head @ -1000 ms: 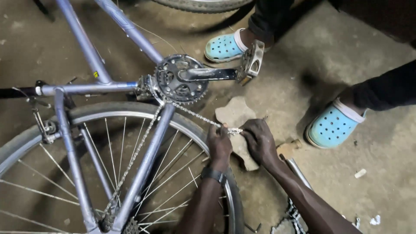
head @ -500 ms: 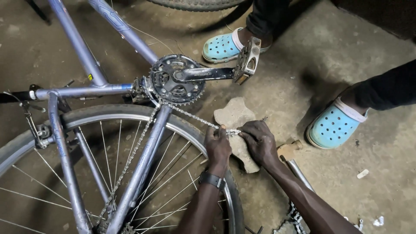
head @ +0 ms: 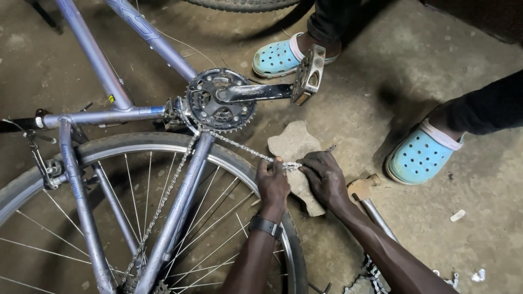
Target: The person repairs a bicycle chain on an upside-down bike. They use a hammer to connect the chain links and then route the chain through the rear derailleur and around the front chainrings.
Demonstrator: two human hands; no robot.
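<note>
A bicycle chain [head: 239, 146] runs from the black chainring [head: 213, 101] down to a flat stone [head: 294, 147] on the floor. My left hand [head: 272, 182], with a dark watch at the wrist, pinches the chain where it reaches the stone. My right hand [head: 324, 175] grips the chain's end on the stone, right beside the left. Both hands rest over the stone's near half. The chain's other run hangs down along the lilac frame [head: 180, 201] toward the rear cogs.
The rear wheel [head: 109, 218] fills the lower left. A crank and pedal [head: 308, 68] stick out above the stone. Another person's feet in turquoise clogs [head: 422, 155] stand at right and at top [head: 278, 56]. A hammer [head: 366, 190] lies by my right forearm.
The view has shifted slightly, so the bicycle appears a bit further left and up. Both hands stay on the chain at the stone, hardly moved.
</note>
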